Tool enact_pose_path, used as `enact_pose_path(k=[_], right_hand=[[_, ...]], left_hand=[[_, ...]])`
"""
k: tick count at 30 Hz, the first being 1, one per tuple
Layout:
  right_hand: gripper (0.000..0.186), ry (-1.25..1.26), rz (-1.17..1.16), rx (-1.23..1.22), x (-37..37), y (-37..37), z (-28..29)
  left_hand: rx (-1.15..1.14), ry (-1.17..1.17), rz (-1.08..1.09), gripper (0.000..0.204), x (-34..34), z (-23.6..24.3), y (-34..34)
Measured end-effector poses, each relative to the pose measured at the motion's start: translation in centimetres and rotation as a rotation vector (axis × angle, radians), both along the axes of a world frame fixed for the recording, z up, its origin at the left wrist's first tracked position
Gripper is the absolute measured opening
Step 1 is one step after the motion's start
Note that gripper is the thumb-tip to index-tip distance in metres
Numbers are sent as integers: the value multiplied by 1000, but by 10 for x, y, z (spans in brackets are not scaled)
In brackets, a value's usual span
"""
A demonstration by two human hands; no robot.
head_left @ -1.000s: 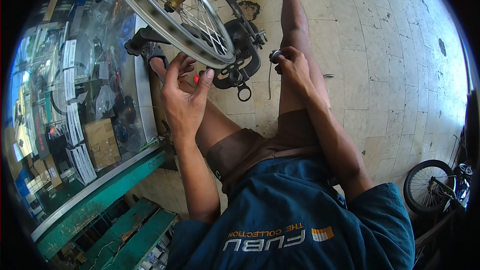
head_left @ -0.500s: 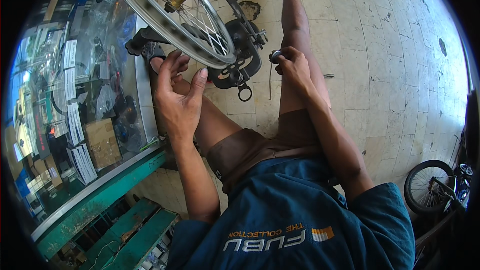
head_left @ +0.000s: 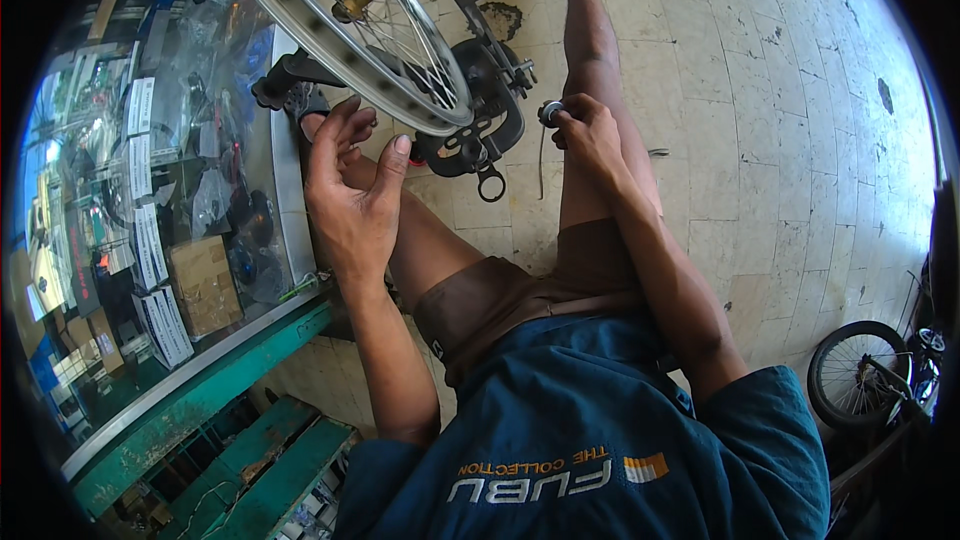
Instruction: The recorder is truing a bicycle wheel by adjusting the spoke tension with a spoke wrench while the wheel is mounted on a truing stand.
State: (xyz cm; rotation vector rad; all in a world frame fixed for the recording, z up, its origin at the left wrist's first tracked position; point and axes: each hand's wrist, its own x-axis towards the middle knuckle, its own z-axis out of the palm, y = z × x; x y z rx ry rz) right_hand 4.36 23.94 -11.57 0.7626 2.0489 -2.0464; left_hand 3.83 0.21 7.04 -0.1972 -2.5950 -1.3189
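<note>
Bicycle wheel (head_left: 340, 25), rim slanting from upper left to lower right above my knees: my left hand (head_left: 350, 195) open just below it, my right hand (head_left: 585, 130) pinching a small metal part (head_left: 551, 110) beside it.

Sunlit pale tiled floor (head_left: 760, 140) beside green-framed glass display counter (head_left: 180, 220).

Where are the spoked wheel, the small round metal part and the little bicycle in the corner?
spoked wheel (head_left: 330, 35), head view, on its silver rim.
small round metal part (head_left: 551, 110), head view, on its top, at the right hand's fingertips.
small bicycle (head_left: 850, 370), head view, on its front tyre.
</note>
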Motion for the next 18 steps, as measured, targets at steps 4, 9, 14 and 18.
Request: enact_pose_path(k=[4,9,14,18], right_hand=[[24,-4,0,0,0,0,1],[24,8,-2,-7,-1,1,-7],[23,10,-7,-10,-1,0,-8],[23,17,-10,-17,-2,1,-14]], left_hand=[[-7,-2,3,50,-1,3,3],[13,38,-7,49,-6,6,7],[37,74,-6,49,-13,10,9],[36,95,-8,50,-17,14,9]])
